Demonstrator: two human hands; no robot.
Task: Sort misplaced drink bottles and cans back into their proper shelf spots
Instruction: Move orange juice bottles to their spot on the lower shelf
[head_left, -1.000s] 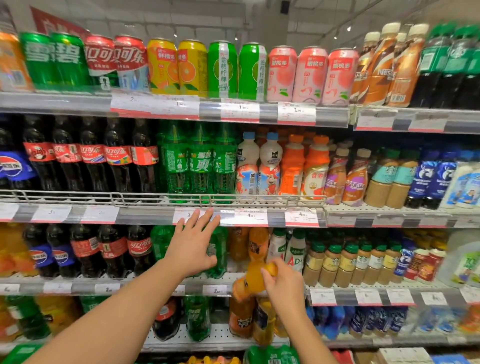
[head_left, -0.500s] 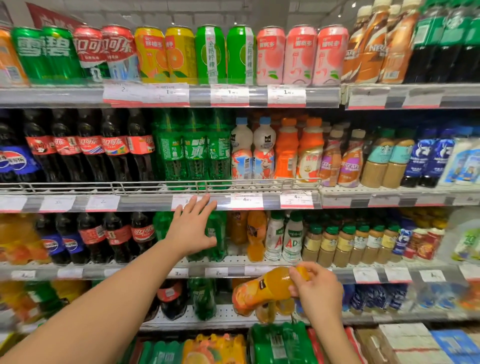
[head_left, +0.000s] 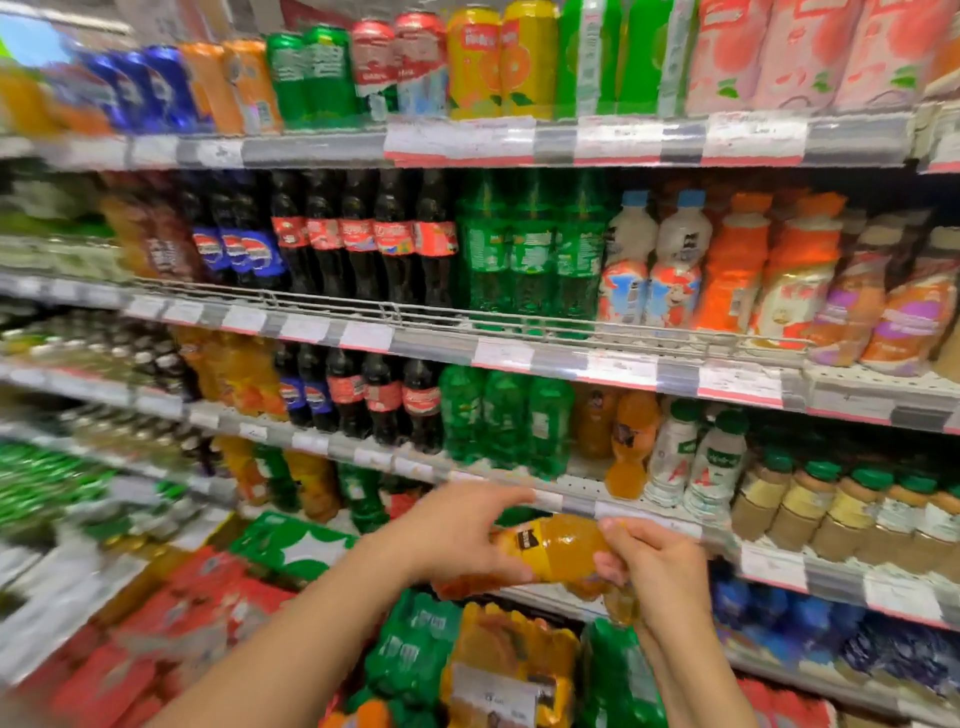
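Note:
An orange drink bottle (head_left: 558, 553) lies almost level in front of the shelves, low in the head view. My left hand (head_left: 460, 535) grips its left end, fingers curled over the top. My right hand (head_left: 652, 566) holds its right end, thumb and fingers wrapped round it. Just above them, on the third shelf, stand green bottles (head_left: 501, 421), two orange bottles (head_left: 628, 441) and white bottles (head_left: 696, 462). The whole view is blurred.
Cans fill the top shelf (head_left: 467, 67). Cola bottles (head_left: 363, 239) and more green bottles (head_left: 530, 249) stand on the second shelf behind a wire rail (head_left: 441, 314). Shrink-wrapped packs, orange (head_left: 511, 660) and green (head_left: 410, 649), lie below my hands.
My left hand has left the green bottles on the shelf and come down onto the orange bottle. Both hands now hold it. The view has swung left.

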